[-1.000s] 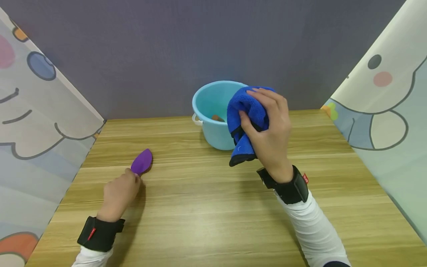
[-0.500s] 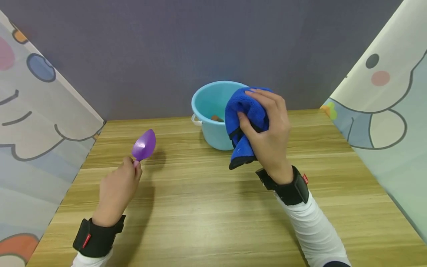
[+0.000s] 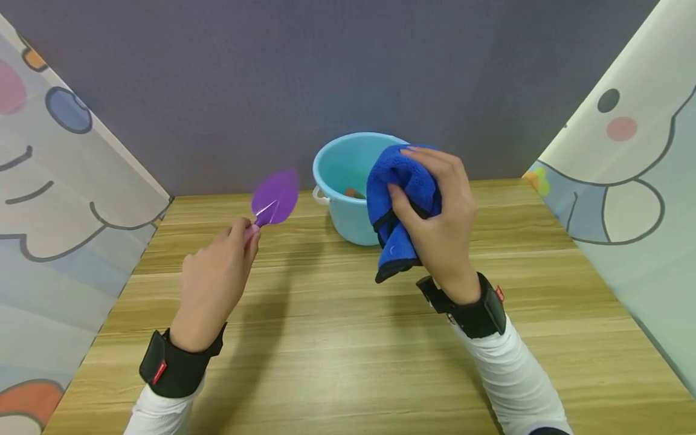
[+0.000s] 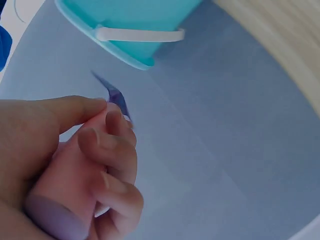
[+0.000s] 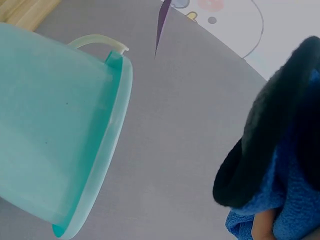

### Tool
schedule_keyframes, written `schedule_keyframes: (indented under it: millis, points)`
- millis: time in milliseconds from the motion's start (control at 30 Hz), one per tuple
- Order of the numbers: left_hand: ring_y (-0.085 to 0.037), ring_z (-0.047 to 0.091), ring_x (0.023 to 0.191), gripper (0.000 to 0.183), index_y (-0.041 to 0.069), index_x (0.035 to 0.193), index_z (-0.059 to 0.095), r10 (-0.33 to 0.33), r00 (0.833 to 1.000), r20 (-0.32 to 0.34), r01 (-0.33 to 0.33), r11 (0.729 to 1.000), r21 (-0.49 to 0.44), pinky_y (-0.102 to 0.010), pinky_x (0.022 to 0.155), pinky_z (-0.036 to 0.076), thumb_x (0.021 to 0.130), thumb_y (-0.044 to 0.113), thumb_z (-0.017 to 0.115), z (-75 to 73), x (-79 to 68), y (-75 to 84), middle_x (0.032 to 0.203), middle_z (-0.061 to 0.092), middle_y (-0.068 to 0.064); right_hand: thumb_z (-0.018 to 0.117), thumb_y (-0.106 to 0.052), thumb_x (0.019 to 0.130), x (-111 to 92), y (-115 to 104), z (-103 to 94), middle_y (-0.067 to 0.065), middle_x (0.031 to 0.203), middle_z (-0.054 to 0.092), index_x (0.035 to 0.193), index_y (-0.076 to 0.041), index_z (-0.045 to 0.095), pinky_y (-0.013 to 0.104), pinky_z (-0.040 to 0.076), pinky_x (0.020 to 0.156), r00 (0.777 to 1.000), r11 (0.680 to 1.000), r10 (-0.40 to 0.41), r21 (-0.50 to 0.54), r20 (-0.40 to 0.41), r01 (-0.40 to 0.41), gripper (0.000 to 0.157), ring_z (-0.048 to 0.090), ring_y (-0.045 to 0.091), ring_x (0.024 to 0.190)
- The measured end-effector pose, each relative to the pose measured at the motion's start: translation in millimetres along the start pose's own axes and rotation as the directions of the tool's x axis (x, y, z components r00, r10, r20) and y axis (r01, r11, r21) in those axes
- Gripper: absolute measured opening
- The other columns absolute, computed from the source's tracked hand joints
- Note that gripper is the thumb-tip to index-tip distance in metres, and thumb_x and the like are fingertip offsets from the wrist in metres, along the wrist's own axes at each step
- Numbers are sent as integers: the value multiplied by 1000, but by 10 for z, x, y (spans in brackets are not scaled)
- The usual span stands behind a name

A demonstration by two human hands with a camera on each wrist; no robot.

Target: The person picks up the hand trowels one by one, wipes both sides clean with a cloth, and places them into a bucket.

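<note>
My left hand [image 3: 217, 278] grips the pink handle [image 4: 70, 175] of a small toy shovel with a purple blade [image 3: 276, 196]. The blade is held up off the table, left of a light blue bucket [image 3: 353, 220]. In my right hand [image 3: 448, 223] is a bunched blue cloth [image 3: 399, 181] with black edging, held at the bucket's right side and hiding part of its rim. Inside the bucket lies a brown thing [image 3: 354, 193], mostly hidden. From the right wrist view, the cloth [image 5: 285, 185] hangs apart from the bucket [image 5: 55, 120].
The bucket has a white handle [image 3: 321, 196] at its left and stands near the back of a wooden table [image 3: 326, 338]. A grey panel [image 3: 272, 78] rises behind it. Cartoon-printed panels [image 3: 625, 157] flank both sides.
My left hand has lifted the toy shovel off the table and carried it right and up toward the bucket. The right hand with the cloth has hardly moved.
</note>
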State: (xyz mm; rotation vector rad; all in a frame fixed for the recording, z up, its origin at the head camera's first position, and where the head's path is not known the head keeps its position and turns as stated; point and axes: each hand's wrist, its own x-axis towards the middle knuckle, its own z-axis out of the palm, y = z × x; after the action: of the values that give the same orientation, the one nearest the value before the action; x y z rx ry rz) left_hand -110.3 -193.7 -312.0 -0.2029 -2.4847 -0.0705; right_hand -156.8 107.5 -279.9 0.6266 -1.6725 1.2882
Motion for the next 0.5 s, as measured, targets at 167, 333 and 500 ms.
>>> schedule_keyframes:
  millis: [167, 333, 500]
  points:
    - [-23, 40, 38, 21, 9, 104, 60, 40, 999, -4, -40, 999, -22, -33, 36, 21, 104, 30, 60, 0, 188, 187, 60, 52, -9, 76, -13, 86, 0, -45, -8, 15, 123, 69, 119, -3, 69, 40, 45, 109, 1000, 999, 11, 36, -5, -11, 36, 61, 27, 122]
    - [-24, 44, 39, 23, 11, 110, 62, 67, 997, -35, -69, 996, -49, -34, 35, 25, 104, 32, 60, -19, 376, 409, 63, 56, -8, 76, -16, 87, -3, -95, -12, 14, 122, 69, 119, -2, 68, 40, 46, 107, 1000, 997, 27, 68, 11, -28, 36, 62, 25, 120]
    - [-25, 47, 39, 28, 6, 103, 64, 117, 986, -118, -124, 991, -54, -33, 36, 26, 104, 33, 59, -17, 521, 636, 67, 63, -9, 76, -20, 88, -33, -145, 11, 15, 121, 71, 117, 1, 68, 41, 47, 107, 999, 994, 27, 106, 28, -30, 36, 63, 25, 119]
